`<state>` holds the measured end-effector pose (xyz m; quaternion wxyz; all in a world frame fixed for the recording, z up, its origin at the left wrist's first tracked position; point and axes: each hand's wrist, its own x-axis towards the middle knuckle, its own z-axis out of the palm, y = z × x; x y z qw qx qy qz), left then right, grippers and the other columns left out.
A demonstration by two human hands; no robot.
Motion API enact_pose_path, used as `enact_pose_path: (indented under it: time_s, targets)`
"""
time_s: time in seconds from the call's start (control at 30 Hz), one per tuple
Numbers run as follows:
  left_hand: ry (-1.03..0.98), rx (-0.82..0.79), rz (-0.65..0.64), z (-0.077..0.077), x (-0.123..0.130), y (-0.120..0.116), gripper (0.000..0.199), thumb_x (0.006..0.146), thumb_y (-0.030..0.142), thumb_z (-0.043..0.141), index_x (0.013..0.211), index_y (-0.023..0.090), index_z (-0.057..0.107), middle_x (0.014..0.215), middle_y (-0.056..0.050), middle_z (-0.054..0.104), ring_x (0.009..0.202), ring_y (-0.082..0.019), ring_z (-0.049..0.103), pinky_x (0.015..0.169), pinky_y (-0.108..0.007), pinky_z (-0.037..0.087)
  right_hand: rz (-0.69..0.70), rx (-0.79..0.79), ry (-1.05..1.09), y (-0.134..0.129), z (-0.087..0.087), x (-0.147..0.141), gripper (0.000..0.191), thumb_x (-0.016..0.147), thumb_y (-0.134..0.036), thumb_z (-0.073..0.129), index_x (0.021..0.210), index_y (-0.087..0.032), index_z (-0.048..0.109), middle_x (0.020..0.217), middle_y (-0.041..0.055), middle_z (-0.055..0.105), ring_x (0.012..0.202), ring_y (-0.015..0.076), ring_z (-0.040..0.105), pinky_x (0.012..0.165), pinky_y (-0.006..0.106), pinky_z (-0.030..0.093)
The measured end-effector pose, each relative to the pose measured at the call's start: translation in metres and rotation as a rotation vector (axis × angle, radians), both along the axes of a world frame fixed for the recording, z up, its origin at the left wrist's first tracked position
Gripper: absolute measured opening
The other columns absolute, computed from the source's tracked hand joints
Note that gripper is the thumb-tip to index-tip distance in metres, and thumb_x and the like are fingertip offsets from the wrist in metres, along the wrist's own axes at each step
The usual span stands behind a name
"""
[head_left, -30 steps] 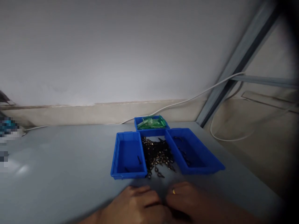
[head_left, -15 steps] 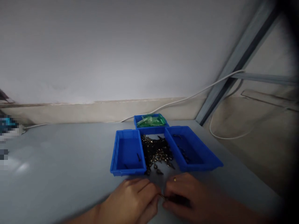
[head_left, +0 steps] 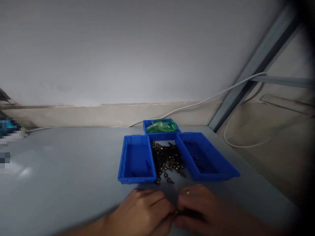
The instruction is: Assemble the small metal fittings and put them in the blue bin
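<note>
Head view: the left hand (head_left: 145, 209) and right hand (head_left: 197, 208) meet at the counter's (head_left: 61, 170) near edge, grips pinched on a small dark part (head_left: 176, 213), its kind unclear. Most of the loose hardware pile (head_left: 167, 160) remains; the left bin (head_left: 135, 160) and right bin (head_left: 206, 157) hold few pieces.

A small workshop bench: blue parts bins (head_left: 208, 157) flank loose metal fittings (head_left: 168, 160).
</note>
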<state>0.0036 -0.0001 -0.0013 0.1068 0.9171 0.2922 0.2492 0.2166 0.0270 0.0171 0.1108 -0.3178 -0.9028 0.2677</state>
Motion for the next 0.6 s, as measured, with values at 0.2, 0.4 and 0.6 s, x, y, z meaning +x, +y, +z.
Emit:
enact_pose_path:
  time_s: [0.2, 0.4, 0.6]
  targets:
    - [-0.092, 0.036, 0.008, 0.003, 0.002, 0.000, 0.026, 0.101, 0.022, 0.038, 0.085, 0.016, 0.059, 0.070, 0.000, 0.061, 0.059, -0.011, 0.057, 0.057, -0.020, 0.046, -0.004, 0.119, 0.095, 0.000, 0.007, 0.006, 0.017, 0.087, -0.038, 0.063, 0.088, -0.021, 0.066, 0.080, 0.0027, 0.070, 0.077, 0.0168, 0.066, 0.071, 0.026, 0.051]
    - [-0.068, -0.010, 0.017, 0.005, 0.001, 0.001, 0.031, 0.101, 0.021, 0.037, 0.076, 0.016, 0.055, 0.068, 0.000, 0.058, 0.057, -0.011, 0.055, 0.055, -0.020, 0.044, 0.101, 0.215, 0.193, -0.003, 0.012, 0.005, 0.010, 0.087, -0.020, 0.060, 0.095, -0.021, 0.066, 0.087, 0.0016, 0.071, 0.084, 0.0145, 0.067, 0.079, 0.024, 0.052]
    - [-0.067, -0.055, 0.009, 0.006, -0.001, 0.003, 0.033, 0.102, 0.021, 0.035, 0.078, 0.016, 0.056, 0.070, 0.000, 0.059, 0.057, -0.011, 0.055, 0.054, -0.020, 0.043, 0.100, 0.211, 0.218, -0.002, 0.013, 0.003, 0.012, 0.091, -0.016, 0.053, 0.091, -0.021, 0.064, 0.081, 0.0007, 0.070, 0.080, 0.0124, 0.066, 0.075, 0.021, 0.052]
